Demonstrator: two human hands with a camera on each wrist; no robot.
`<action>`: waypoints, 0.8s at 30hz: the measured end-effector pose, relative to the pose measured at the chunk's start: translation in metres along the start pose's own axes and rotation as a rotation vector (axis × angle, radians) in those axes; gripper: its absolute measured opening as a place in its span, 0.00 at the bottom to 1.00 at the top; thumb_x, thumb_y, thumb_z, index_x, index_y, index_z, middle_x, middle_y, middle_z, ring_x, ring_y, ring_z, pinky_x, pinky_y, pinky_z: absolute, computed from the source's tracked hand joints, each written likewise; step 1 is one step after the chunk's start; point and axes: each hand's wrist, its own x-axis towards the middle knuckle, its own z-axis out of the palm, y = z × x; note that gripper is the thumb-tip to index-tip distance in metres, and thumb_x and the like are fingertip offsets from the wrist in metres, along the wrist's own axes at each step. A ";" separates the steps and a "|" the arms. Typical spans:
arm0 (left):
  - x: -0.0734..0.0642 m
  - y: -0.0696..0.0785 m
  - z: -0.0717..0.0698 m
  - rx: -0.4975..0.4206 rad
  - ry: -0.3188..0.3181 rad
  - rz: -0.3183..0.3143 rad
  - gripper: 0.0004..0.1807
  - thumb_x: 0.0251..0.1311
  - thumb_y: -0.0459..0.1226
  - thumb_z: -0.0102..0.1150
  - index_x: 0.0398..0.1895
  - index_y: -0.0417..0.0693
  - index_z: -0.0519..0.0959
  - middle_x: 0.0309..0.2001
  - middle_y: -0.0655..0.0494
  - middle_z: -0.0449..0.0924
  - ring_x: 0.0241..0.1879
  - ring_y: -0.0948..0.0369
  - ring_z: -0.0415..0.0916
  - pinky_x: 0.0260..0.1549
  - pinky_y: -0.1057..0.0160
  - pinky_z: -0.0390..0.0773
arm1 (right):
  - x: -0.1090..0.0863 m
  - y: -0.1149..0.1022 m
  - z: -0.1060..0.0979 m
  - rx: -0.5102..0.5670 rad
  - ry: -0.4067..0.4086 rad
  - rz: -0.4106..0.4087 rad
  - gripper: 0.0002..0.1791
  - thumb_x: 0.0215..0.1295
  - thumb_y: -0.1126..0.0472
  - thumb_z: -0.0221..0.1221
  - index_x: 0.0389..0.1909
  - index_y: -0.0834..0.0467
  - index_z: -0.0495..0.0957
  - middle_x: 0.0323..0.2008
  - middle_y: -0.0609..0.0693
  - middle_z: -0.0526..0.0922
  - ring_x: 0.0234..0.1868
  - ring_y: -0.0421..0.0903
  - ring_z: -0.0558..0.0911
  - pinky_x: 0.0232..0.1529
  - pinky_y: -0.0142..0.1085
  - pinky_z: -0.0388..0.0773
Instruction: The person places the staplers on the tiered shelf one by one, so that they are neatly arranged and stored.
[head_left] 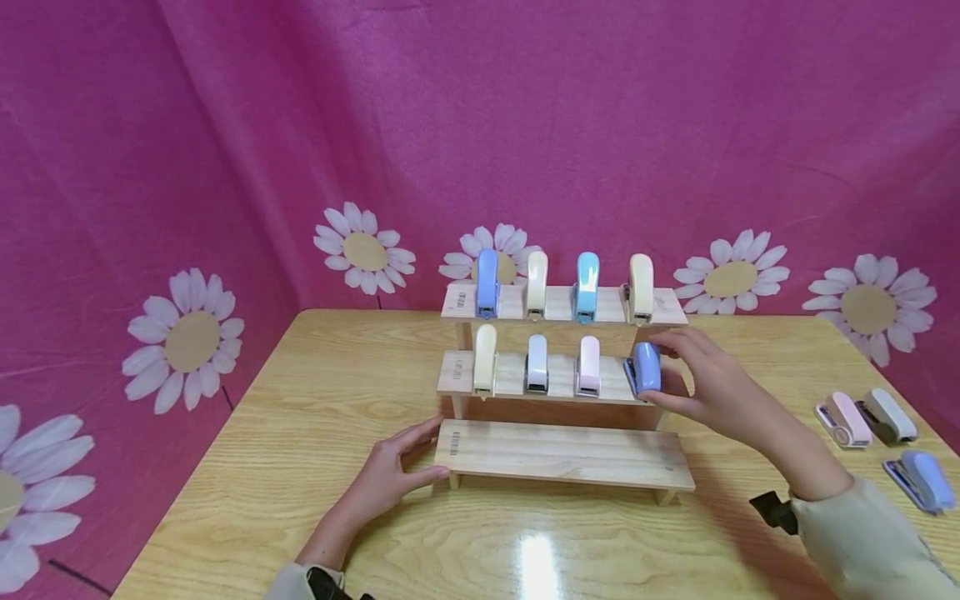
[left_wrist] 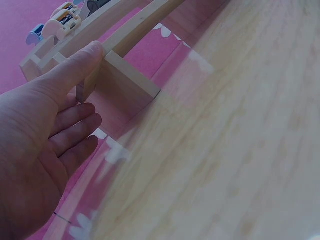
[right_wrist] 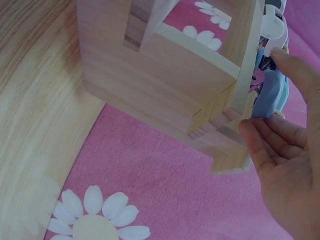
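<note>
A three-step wooden display rack (head_left: 562, 450) stands on the table. My right hand (head_left: 723, 387) pinches a periwinkle-blue stapler (head_left: 647, 367) between thumb and fingers at the right end of the middle step; the stapler is slightly tilted. In the right wrist view, the same blue stapler (right_wrist: 269, 95) shows between the thumb and fingertips. My left hand (head_left: 386, 471) holds the left end of the bottom step, thumb at the front corner and fingers toward the back. Beside the held stapler on that step stand a pink stapler (head_left: 588, 365), a pale blue stapler (head_left: 537, 363) and a cream stapler (head_left: 485, 358).
Along the top step stand a blue stapler (head_left: 487, 282), a light-blue stapler (head_left: 587, 286) and two cream ones. To the right on the table lie a pink stapler (head_left: 847, 419), a grey-white stapler (head_left: 891, 415) and a blue-purple stapler (head_left: 924, 481). A magenta daisy curtain (head_left: 600, 125) hangs behind.
</note>
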 end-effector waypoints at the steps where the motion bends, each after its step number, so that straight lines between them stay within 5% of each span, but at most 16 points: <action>1: 0.000 0.000 0.000 0.000 -0.001 0.002 0.40 0.54 0.42 0.71 0.69 0.40 0.67 0.64 0.39 0.74 0.62 0.46 0.75 0.63 0.52 0.76 | 0.000 0.000 0.000 0.007 -0.004 -0.001 0.39 0.40 0.62 0.78 0.56 0.64 0.73 0.54 0.56 0.77 0.51 0.47 0.75 0.51 0.15 0.68; 4: 0.000 0.001 0.001 0.002 -0.005 0.002 0.40 0.54 0.43 0.71 0.69 0.40 0.67 0.64 0.40 0.74 0.62 0.46 0.75 0.63 0.52 0.76 | 0.001 0.000 0.001 0.013 -0.019 0.001 0.38 0.41 0.62 0.78 0.56 0.63 0.73 0.54 0.55 0.77 0.52 0.47 0.74 0.53 0.13 0.66; 9: 0.000 0.001 0.001 -0.002 -0.010 -0.009 0.41 0.54 0.43 0.71 0.70 0.40 0.67 0.65 0.40 0.73 0.62 0.46 0.75 0.63 0.52 0.75 | 0.000 0.000 0.000 0.004 -0.029 0.012 0.38 0.43 0.60 0.77 0.57 0.61 0.73 0.56 0.54 0.76 0.54 0.47 0.74 0.55 0.26 0.76; 16: 0.001 0.001 0.002 -0.009 -0.009 -0.009 0.40 0.54 0.42 0.71 0.70 0.40 0.67 0.65 0.40 0.73 0.62 0.46 0.75 0.63 0.52 0.75 | -0.008 0.007 -0.006 0.062 0.041 0.009 0.43 0.39 0.63 0.78 0.60 0.64 0.72 0.56 0.57 0.77 0.54 0.51 0.75 0.61 0.06 0.54; 24: 0.000 0.001 0.001 -0.020 -0.010 -0.017 0.40 0.54 0.42 0.71 0.70 0.40 0.67 0.66 0.39 0.72 0.62 0.46 0.75 0.63 0.54 0.76 | -0.038 0.034 -0.021 -0.007 0.130 0.080 0.44 0.36 0.60 0.79 0.59 0.66 0.73 0.51 0.60 0.80 0.46 0.50 0.76 0.55 0.05 0.56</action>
